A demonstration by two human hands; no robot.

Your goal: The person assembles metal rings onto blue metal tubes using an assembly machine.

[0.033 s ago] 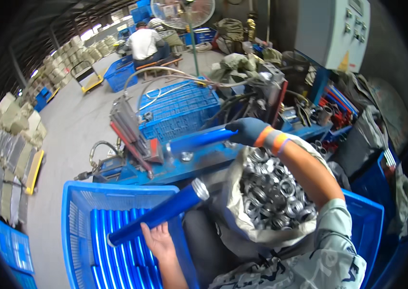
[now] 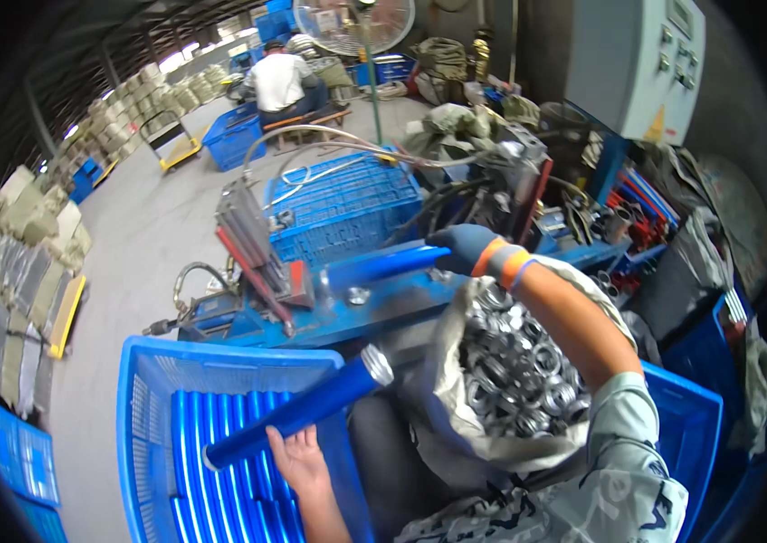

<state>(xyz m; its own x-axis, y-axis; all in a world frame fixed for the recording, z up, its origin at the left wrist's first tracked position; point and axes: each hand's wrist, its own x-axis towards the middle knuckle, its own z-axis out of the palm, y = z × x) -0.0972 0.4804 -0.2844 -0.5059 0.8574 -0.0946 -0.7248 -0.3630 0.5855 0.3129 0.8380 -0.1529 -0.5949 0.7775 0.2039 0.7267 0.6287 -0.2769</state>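
Observation:
My left hand (image 2: 304, 463), bare and palm up, supports a blue metal tube (image 2: 297, 409) from below. Its fingertips disappear under the tube, which slants over a blue crate (image 2: 130, 407) with its silver end up to the right. In a dark glove with an orange and grey cuff, my right hand (image 2: 466, 246) grips the right end of a second blue tube (image 2: 388, 264). That tube is smeared by motion above the blue machine bench (image 2: 338, 312). Similar blue tubes (image 2: 220, 480) lie side by side in the crate. Silver metal rings (image 2: 528, 371) fill a pale sack below my right forearm.
Upright clamp-like machine parts (image 2: 252, 240) stand on the bench, with hoses running between them. Behind are an upturned-looking blue crate (image 2: 343, 204) and a fan (image 2: 353, 23). A grey control box (image 2: 628, 68) rises at right. A person (image 2: 282, 83) sits farther back.
The view has shifted slightly, so the background sits a little farther right. Both hands keep their tubes, with hardly any visible movement.

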